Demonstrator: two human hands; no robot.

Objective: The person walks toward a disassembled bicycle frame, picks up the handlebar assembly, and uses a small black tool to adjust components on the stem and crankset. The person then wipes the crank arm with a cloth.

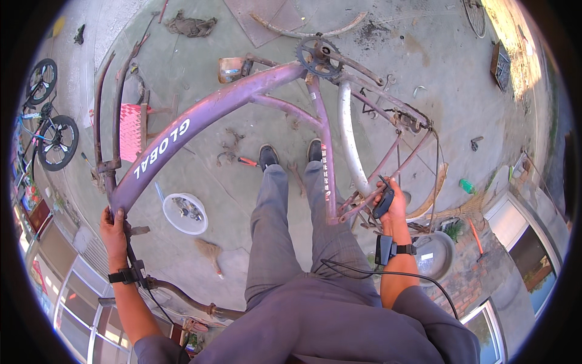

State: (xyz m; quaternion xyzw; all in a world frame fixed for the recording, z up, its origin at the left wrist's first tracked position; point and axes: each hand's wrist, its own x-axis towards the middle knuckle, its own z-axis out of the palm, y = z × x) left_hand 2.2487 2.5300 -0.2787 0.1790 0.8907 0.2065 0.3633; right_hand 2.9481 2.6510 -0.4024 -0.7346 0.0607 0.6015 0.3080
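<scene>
A purple bicycle frame (212, 109) with worn paint hangs in front of me, its front end to my left. My left hand (114, 233) is closed around the head tube just below the bare fork (115, 130). My right hand (394, 203) is closed at the rear stays (357, 206), near a white curved mudguard (348, 133). A dark rounded object (384, 201) lies against this hand; its kind I cannot make out. The crank with its chainring (319, 57) sits at the far end. Rusty handlebars (200, 300) hang beside my left forearm.
A white basin (185, 213) with small parts, a hand brush (209, 252) and a red-handled tool (247, 161) lie on the concrete floor. A grey tub (433, 258) and a broom (464, 209) are at right. Another bicycle (54, 139) stands far left. Cables run from my wrist straps.
</scene>
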